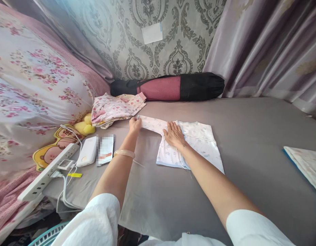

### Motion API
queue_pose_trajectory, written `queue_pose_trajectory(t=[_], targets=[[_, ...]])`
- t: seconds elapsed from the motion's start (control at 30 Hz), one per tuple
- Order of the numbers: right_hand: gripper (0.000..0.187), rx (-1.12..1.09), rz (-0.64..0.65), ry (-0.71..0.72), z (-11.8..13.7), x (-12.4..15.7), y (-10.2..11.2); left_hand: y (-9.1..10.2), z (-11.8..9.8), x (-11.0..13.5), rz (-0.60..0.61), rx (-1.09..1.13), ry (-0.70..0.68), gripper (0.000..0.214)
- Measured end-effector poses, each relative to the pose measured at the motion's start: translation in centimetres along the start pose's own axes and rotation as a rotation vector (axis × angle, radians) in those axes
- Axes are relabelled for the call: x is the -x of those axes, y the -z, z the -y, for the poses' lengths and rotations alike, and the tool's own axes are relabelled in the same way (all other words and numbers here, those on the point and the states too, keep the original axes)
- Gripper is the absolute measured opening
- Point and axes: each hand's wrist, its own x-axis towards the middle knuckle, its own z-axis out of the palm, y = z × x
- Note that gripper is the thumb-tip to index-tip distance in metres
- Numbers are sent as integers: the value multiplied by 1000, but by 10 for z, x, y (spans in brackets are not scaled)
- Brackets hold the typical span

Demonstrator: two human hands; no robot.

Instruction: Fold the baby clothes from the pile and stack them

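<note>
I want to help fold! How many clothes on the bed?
3: small white printed garment under the left hand and right hand; crumpled pink patterned heap to its left; folded pale cloth at the right edge. The heap may hide more.

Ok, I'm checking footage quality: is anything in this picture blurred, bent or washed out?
Head view: even daylight, faint shadows; the card beside the power bank is pixelated; picture edges stretch from the wide lens; left hand, right hand and baby shirt are sharp.
</note>
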Motion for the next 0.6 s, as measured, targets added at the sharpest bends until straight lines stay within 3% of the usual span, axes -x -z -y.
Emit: queue_pose_trajectory(t=[0.1, 0.3, 0.47, 0.6], targets=[[69, -12, 11, 1, -1, 0, 0, -8, -10, -3, 4, 135, 93, 9], [79, -28, 57, -8, -1, -2, 1, -12, -35, -4, 53, 622, 381, 27], [82, -29, 76, -15, 0, -3, 3, -11, -64, 2, 121, 649, 409, 21], [85, -14, 113, -36, 1, -6, 7, -13, -88, 15, 254, 601, 319, 20]])
